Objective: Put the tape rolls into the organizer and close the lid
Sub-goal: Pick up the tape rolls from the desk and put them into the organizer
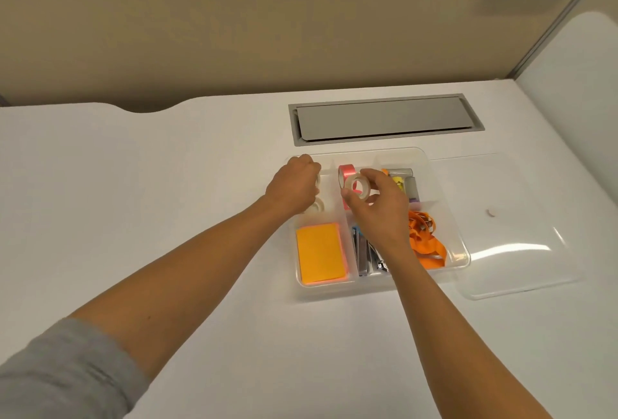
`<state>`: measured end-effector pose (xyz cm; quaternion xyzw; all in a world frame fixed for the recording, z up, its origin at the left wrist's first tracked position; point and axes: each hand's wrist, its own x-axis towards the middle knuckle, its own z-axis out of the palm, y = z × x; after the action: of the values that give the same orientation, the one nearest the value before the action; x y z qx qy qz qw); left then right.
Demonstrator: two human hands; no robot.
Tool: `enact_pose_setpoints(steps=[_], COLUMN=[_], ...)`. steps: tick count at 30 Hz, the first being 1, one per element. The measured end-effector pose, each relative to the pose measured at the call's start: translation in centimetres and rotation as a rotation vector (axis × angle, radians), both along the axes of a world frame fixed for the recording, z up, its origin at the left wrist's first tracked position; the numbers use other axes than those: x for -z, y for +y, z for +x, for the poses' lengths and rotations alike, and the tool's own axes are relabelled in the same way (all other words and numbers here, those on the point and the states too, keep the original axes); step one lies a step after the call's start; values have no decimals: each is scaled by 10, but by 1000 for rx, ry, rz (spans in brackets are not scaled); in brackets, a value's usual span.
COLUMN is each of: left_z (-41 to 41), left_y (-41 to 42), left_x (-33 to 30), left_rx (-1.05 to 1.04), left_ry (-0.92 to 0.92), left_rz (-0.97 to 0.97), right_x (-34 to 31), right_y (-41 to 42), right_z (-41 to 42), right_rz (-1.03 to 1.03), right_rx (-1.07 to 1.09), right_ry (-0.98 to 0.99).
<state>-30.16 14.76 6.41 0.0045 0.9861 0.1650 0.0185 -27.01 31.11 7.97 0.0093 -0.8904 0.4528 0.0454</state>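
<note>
A clear plastic organizer [444, 218] with several compartments lies open on the white desk. My right hand [378, 207] pinches a white tape roll [359, 186] upright over the far middle compartment, just in front of a pink tape roll [345, 171] standing there. My left hand [294, 186] is curled over the far left compartment, its fingers on a clear tape roll [317, 180] that is mostly hidden. Another clear roll [317, 207] lies flat in that compartment, below the hand. The clear lid [521, 234] rests on the desk to the right of the organizer.
In the organizer lie an orange sticky-note pad [321, 253], staplers or clips [366, 256], an orange ribbon [426, 238] and small coloured items [403, 182]. A grey cable hatch [384, 119] sits behind it. A beige partition closes the far side.
</note>
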Motion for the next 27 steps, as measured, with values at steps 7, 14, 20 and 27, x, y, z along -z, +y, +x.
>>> enact_pose_setpoints(steps=[7,14,20,27], left_z=[-7,-21,-21,-21], left_y=[4,23,30,29], left_x=[4,19,22,23], left_rx=[-28,-45,-68,-112], left_ry=[-29,-105,-119,-96], left_rz=[-151,-83,-38,17], right_x=[-4,11,15,15], right_y=[-6,3,6,6], right_z=[4,1,5,4], right_rz=[-7,16,9,14], right_rx=[-29,-8,2,2], right_ry=[15,-11,-10,-32])
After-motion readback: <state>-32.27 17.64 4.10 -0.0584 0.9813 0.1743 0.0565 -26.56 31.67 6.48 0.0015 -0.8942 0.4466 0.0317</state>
